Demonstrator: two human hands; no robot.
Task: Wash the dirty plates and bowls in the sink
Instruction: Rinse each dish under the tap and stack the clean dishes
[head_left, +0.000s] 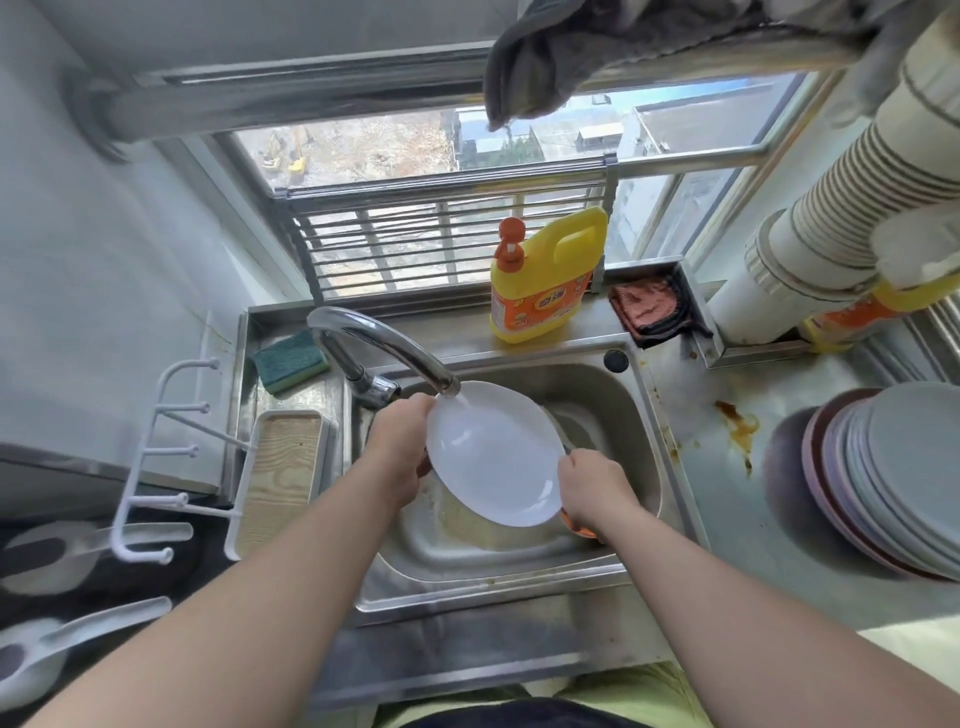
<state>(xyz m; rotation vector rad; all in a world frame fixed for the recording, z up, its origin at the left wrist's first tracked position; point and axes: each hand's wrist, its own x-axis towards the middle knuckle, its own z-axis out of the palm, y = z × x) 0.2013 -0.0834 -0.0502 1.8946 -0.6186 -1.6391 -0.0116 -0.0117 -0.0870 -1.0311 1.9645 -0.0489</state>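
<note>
Both hands on it now, the left hand (400, 441) gripping the far-left rim and the right hand (589, 486) gripping the near-right rim of the white plate (493, 452), tilted over the sink (613, 395) just under the faucet (384, 345) spout, stacked plates (904, 467) waiting on the desk (727, 519) right.

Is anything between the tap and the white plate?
Nothing visible. Both hands, left hand and right hand, hold the white plate by its edges, its top rim right under the tap spout.
</note>
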